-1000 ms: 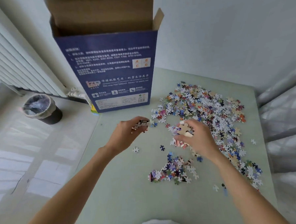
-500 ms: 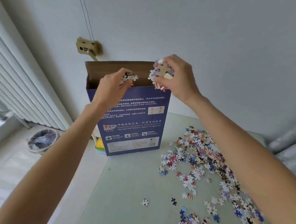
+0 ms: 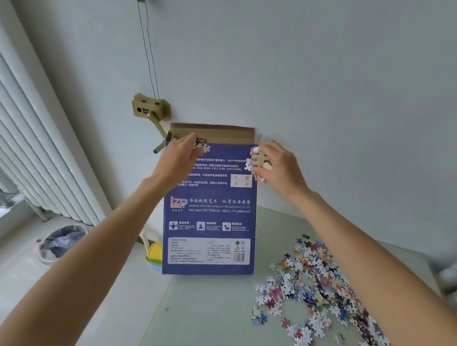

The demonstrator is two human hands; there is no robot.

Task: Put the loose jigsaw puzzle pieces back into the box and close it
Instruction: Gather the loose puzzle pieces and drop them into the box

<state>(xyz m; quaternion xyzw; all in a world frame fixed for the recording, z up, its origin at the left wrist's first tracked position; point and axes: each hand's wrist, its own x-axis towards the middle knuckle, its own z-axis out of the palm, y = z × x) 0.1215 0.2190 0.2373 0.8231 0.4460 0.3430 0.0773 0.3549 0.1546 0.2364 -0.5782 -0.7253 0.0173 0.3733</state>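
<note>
The left hand [image 3: 179, 157] pinches a small clump of puzzle pieces [image 3: 201, 145] at the open top of the box, near its left corner. The right hand [image 3: 278, 166] grips a larger handful of pieces [image 3: 257, 162] just beside the box's upper right corner. The tall blue puzzle box [image 3: 209, 211] stands upright on the pale green desk [image 3: 209, 317], flaps open. Loose jigsaw pieces [image 3: 319, 291] lie scattered on the desk to its right. A lined bin [image 3: 59, 243] stands on the floor at left.

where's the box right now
The box stands upright at the table's far left edge by the wall, left of the loose pieces.
</note>
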